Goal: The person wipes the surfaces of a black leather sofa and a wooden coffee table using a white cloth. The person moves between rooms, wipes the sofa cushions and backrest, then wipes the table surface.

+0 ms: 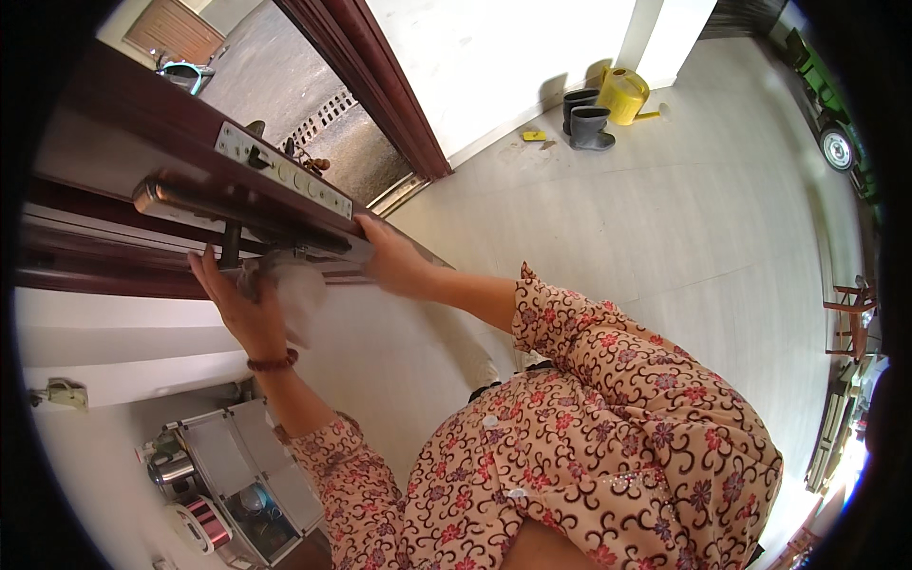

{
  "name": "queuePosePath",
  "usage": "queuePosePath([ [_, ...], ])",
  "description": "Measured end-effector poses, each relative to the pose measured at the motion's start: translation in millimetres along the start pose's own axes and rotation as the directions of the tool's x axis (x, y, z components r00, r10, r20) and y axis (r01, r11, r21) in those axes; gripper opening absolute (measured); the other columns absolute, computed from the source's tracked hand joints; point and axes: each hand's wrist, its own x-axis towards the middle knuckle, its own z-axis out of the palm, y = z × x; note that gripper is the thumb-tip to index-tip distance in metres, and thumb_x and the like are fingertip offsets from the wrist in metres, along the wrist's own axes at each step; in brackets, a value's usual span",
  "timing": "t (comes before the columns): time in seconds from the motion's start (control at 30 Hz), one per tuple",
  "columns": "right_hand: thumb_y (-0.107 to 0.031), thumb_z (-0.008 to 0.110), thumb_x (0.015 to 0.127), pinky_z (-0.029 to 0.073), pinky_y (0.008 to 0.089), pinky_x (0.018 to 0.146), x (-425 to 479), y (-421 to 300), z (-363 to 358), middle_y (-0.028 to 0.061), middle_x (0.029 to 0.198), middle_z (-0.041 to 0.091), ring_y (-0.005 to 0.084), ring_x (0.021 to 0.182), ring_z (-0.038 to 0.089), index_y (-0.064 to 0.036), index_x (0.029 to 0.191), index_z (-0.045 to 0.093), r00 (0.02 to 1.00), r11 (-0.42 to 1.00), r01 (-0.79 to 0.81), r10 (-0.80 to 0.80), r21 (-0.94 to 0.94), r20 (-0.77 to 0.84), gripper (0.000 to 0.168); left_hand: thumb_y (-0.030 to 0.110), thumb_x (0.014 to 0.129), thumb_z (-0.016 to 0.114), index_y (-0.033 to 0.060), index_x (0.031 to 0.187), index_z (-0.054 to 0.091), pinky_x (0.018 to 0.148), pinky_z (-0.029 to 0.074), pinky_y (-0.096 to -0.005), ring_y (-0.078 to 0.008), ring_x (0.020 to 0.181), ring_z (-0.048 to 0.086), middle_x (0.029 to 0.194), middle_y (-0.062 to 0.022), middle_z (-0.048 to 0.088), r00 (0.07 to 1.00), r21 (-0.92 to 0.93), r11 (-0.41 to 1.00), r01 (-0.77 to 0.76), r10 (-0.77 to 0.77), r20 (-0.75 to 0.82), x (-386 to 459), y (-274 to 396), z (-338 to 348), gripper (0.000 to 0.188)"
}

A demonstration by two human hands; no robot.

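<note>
A dark red-brown door (192, 160) stands ajar, with a metal lock plate (285, 171) along its edge. On its inner face is a bronze-coloured handle plate (167, 199) with a dark lever (230, 244). My left hand (249, 313), a beaded bracelet at its wrist, is at the lever with its fingers raised. A pale cloth (303, 288), blurred, is bunched against that palm and hangs beside it. Lower down, my right hand (395, 260) grips the door's edge, fingers curled over it. Keys (313, 164) hang on the door's outer side.
Beyond the door frame (399, 92) lies paved ground with a drain grate (320, 117). Black rubber boots (590, 128) and a yellow watering can (623, 96) stand by the white wall. A low cabinet (239, 442) with a rice cooker (203, 524) is at lower left.
</note>
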Motion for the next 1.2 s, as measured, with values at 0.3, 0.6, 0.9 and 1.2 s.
queuePosePath([
  [0.3, -0.001, 0.051, 0.072, 0.041, 0.0438, 0.086, -36, -31, -11, 0.0225, 0.119, 0.042, 0.0402, 0.104, 0.048, -0.003, 0.133, 0.025, 0.952, 0.993, -0.017, 0.051, -0.114, 0.301, 0.066, 0.008, 0.08, 0.058, -0.0008, 0.136, 0.021, 0.082, 0.044, -0.0306, -0.0198, 0.099, 0.049, 0.113, -0.016, 0.049, 0.484, -0.239, 0.497, 0.834, -0.453, 0.748, -175, -21, 42, 0.068],
  [0.6, 0.0, 0.056, 0.071, 0.045, 0.0435, 0.08, -42, -29, -18, 0.0209, 0.12, 0.046, 0.0381, 0.1, 0.053, -0.009, 0.14, 0.016, 0.867, 0.978, 0.081, 0.027, -0.194, 0.497, 0.081, 0.02, 0.083, 0.058, -0.0044, 0.109, 0.048, 0.068, 0.048, -0.0341, -0.0208, 0.08, 0.058, 0.094, -0.0139, 0.06, 0.634, -0.419, 0.636, 0.649, -0.147, 0.759, -225, -17, 123, 0.036],
  [0.9, -0.012, 0.052, 0.076, 0.045, 0.0415, 0.078, -87, 21, -141, 0.0196, 0.095, 0.06, 0.0342, 0.088, 0.057, -0.002, 0.108, 0.055, 0.922, 0.897, -0.275, 0.348, -0.346, 0.17, 0.034, 0.019, 0.081, 0.052, 0.0046, 0.08, 0.056, 0.055, 0.044, -0.0354, -0.0244, 0.065, 0.056, 0.072, -0.0094, 0.057, 0.38, -0.483, 0.87, -0.095, 0.48, 0.79, -156, 34, 140, 0.015],
  [1.2, -0.01, 0.047, 0.075, 0.047, 0.0352, 0.067, -129, 93, -145, 0.0141, 0.083, 0.063, 0.0251, 0.074, 0.06, 0.002, 0.104, 0.057, 0.841, 0.846, -0.525, 0.5, -0.089, -0.206, 0.032, 0.032, 0.084, 0.043, 0.0058, 0.094, 0.052, 0.067, 0.043, -0.0399, -0.0285, 0.08, 0.053, 0.089, -0.0102, 0.054, 0.126, -0.287, 0.886, 0.363, 0.258, 0.958, -97, -41, 183, 0.029],
])
